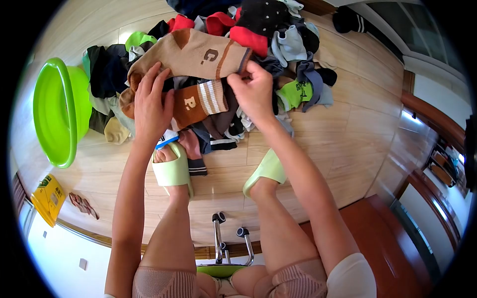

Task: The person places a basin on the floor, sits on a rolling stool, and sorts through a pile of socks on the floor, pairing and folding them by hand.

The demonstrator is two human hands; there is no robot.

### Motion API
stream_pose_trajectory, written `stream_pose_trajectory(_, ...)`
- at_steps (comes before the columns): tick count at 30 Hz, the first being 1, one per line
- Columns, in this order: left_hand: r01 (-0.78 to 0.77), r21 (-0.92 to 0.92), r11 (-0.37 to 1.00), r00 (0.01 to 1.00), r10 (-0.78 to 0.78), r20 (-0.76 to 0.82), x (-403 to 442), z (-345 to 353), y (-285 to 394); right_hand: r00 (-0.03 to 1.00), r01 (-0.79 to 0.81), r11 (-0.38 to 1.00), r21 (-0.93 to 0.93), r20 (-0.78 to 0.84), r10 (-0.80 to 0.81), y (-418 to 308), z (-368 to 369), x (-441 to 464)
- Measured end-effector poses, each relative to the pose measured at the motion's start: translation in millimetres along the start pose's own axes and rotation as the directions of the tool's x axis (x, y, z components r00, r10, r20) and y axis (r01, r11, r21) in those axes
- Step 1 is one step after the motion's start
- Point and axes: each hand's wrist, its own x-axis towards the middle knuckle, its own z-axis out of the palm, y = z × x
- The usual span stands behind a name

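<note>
nearby, a green basin (80,99) flanks heaped socks (251,40); left fingers (147,81) and right fingers (259,74) hold a tan sock (186,55).

L hand (153,102) lay across tan "C." sock (191,53) & brown "P." sock (191,105); R hand (252,89) pinched tan one's cuff (236,59). Sock pile (107,69) beneath on wood flr (357,124), lime basin (73,116) to L.

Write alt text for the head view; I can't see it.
The right hand pinches a tan sock lettered C by its cuff while the left hand rests on its toe end, with a brown sock lettered P alongside. Beneath is a clothing heap on a wood-look floor, a green basin at left.
</note>
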Motion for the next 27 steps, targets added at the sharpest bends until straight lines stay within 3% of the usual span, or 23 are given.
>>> stream_pose_trajectory(3, -0.013, 0.007, 1.000, 1.000, 0.012, 0.014, -1.0, -0.9, -3.2, 0.994, -0.096, 0.971, 0.218, 0.063, 0.084, -14.9, -8.3, 1.5)
stream_pose_trajectory(6, -0.020, 0.026, 0.999, 1.000, 0.019, 0.020, -0.5, 0.6, -4.0, 0.979, 0.070, 0.997, 0.017, 0.190, -0.072, -15.9, -24.1, 1.7)
stream_pose_trajectory(7, -0.025, 0.034, 0.999, 0.999, 0.025, 0.024, -0.8, 0.5, -5.1, 0.975, 0.174, 0.974, -0.146, 0.165, -0.149, -17.1, -32.7, 1.2)
stream_pose_trajectory(9, -0.033, 0.045, 0.998, 0.999, 0.032, 0.034, -0.2, -0.6, -5.7, 0.938, 0.347, 0.820, -0.455, 0.160, -0.308, -19.3, -52.0, 2.2)
stream_pose_trajectory(11, -0.038, 0.046, 0.998, 0.998, 0.036, 0.051, 0.1, -2.2, -5.9, 0.914, 0.395, 0.660, -0.640, 0.201, -0.352, -6.5, -77.4, 0.1)
stream_pose_trajectory(12, -0.038, 0.050, 0.998, 0.998, 0.035, 0.057, 0.2, -2.5, -6.7, 0.913, 0.381, 0.553, -0.741, 0.210, -0.349, -8.7, -85.2, -7.4)
stream_pose_trajectory(14, -0.036, 0.057, 0.998, 0.997, 0.032, 0.073, -0.4, -2.6, -8.2, 0.934, 0.327, 0.481, -0.813, 0.200, -0.297, -3.0, -109.2, -16.4)
stream_pose_trajectory(16, -0.039, 0.050, 0.998, 0.996, 0.035, 0.081, -0.2, -3.4, -9.4, 0.965, 0.255, 0.569, -0.782, 0.169, -0.201, 16.1, -150.6, -22.6)
stream_pose_trajectory(18, -0.035, 0.049, 0.998, 0.997, 0.031, 0.075, 0.6, -4.6, -6.4, 0.995, 0.051, 0.532, -0.845, -0.002, -0.099, 13.6, -184.8, -23.4)
stream_pose_trajectory(21, -0.026, 0.047, 0.999, 0.997, 0.023, 0.077, 1.0, -3.9, -5.4, 0.980, -0.067, 0.215, -0.974, -0.105, -0.169, -12.6, -212.5, -18.5)
stream_pose_trajectory(24, -0.035, 0.050, 0.998, 0.997, 0.031, 0.077, 0.7, -1.9, -5.6, 0.971, -0.119, 0.153, -0.981, -0.147, -0.188, -11.0, -225.9, -9.2)
stream_pose_trajectory(27, -0.038, 0.054, 0.998, 0.996, 0.033, 0.081, 0.5, -1.1, -4.9, 0.913, 0.205, 0.255, -0.945, 0.091, -0.398, -6.3, -215.0, -3.1)
